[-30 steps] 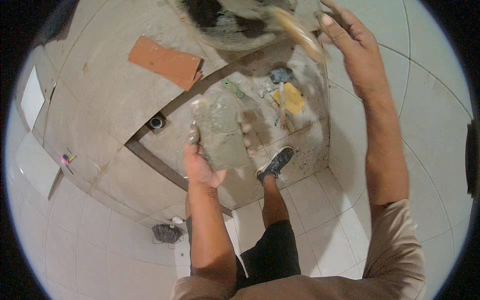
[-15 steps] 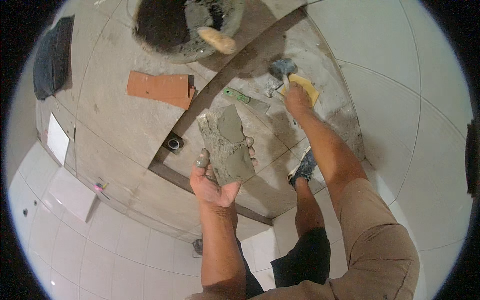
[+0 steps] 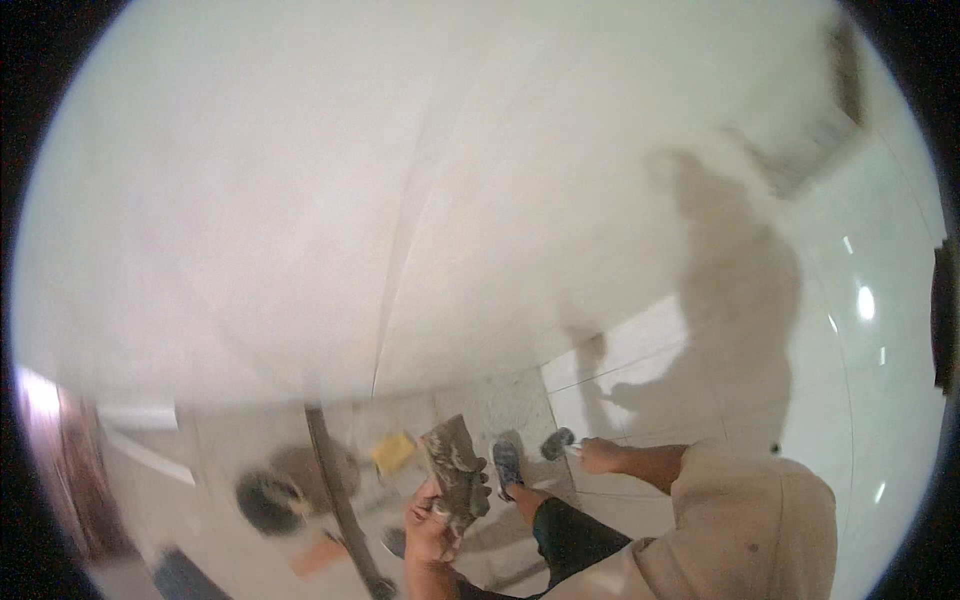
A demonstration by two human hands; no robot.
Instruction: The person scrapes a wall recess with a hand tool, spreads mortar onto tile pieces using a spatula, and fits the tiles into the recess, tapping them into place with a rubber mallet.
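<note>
Wrapped round the lower part of a tile piece coated in grey mortar (image 3: 453, 465), my left hand (image 3: 430, 527) holds it up in front of my body. Its fingers and thumb are smeared with mortar. My right hand (image 3: 603, 456), off to the right near the tiled wall, is closed on the light handle of a rubber mallet (image 3: 556, 444). The mallet's dark, rounded head points left, toward my shoe (image 3: 507, 461). A yellow sponge (image 3: 392, 454) lies on the floor left of the coated tile.
A large pale wall (image 3: 250, 220) fills the upper view; white tiles (image 3: 655, 345) cover the wall at right. At lower left stand a mortar bucket (image 3: 268, 503) and orange tile pieces (image 3: 318, 555). A raised floor curb (image 3: 338, 490) runs between them and me. The picture is blurred.
My view has swung up from the floor to the wall. My right hand has lifted the mallet off the floor beside the sponge and moved right. My left hand still holds the coated tile.
</note>
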